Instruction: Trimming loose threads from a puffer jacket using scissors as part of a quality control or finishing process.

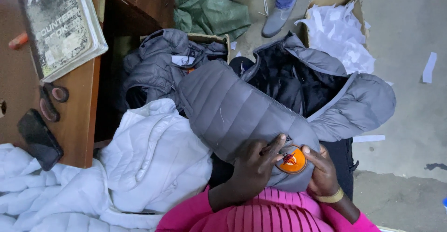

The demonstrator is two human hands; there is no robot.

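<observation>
A grey quilted puffer jacket (233, 106) lies across my lap, its dark lining open to the right. On its near edge sits a round orange patch (292, 161). My left hand (253, 167) presses on the grey fabric with fingers touching the patch's left side. My right hand (321, 169), with a gold bracelet at the wrist, pinches the patch's right edge against the jacket. My pink pleated top fills the bottom of the view.
A white puffer jacket (153, 157) lies to the left. More grey jackets (158, 62) fill a box behind. A wooden table (79, 106) holds a book (58, 22), scissors (49, 101) and a phone (39, 139). A cardboard box of paper scraps (340, 27) stands by another person's feet (274, 20).
</observation>
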